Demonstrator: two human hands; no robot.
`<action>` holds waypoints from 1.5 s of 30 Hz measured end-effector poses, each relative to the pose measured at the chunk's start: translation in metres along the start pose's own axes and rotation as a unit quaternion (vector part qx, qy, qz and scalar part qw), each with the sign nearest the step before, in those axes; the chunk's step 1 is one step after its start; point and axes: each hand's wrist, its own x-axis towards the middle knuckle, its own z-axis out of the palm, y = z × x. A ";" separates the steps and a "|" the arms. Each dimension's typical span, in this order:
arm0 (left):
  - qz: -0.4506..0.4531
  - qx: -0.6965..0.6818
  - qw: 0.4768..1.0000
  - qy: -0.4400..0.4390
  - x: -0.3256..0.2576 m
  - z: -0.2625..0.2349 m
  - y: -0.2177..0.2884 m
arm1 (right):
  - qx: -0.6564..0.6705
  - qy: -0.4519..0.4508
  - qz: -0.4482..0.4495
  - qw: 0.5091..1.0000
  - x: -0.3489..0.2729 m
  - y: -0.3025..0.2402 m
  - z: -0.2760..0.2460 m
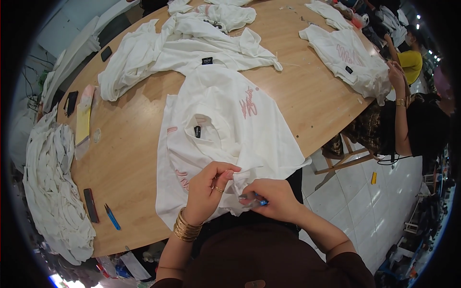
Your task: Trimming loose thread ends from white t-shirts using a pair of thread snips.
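A white T-shirt (211, 108) with pink lettering and a dark neck label lies partly on the table, its near part gathered up at the edge before me. Thumb and finger of my left hand (206, 192) pinch a fold of this cloth; gold bangles circle that wrist. Close on its right, my right hand (278, 199) is closed around small blue-handled thread snips (259, 201). Their blades point left at the bunched cloth; whether they touch it I cannot tell.
More white shirts (201, 43) lie at the far side, and a white garment heap (55, 192) is at left. Blue snips (113, 217), a dark phone-like object (90, 205) and a yellow packet (82, 122) rest nearby. At right, a seated co-worker handles another shirt (343, 57).
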 end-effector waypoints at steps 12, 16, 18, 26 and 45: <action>-0.178 -0.376 0.909 0.029 -0.001 0.004 -0.002 | 0.211 0.019 0.105 0.972 -0.005 -0.014 -0.001; -0.177 -0.411 0.894 0.013 -0.003 0.005 -0.002 | 0.270 0.110 0.237 0.927 0.005 -0.019 -0.001; -0.181 -0.398 0.899 0.024 -0.004 0.007 0.002 | 0.200 0.096 0.208 0.953 0.003 -0.014 0.002; -0.059 -0.038 0.992 0.102 -0.009 -0.002 -0.010 | -0.075 0.178 0.012 0.981 0.002 -0.016 0.018; -0.169 -0.084 0.970 -0.152 -0.005 -0.015 -0.012 | 0.065 0.173 0.028 0.982 -0.002 -0.009 0.025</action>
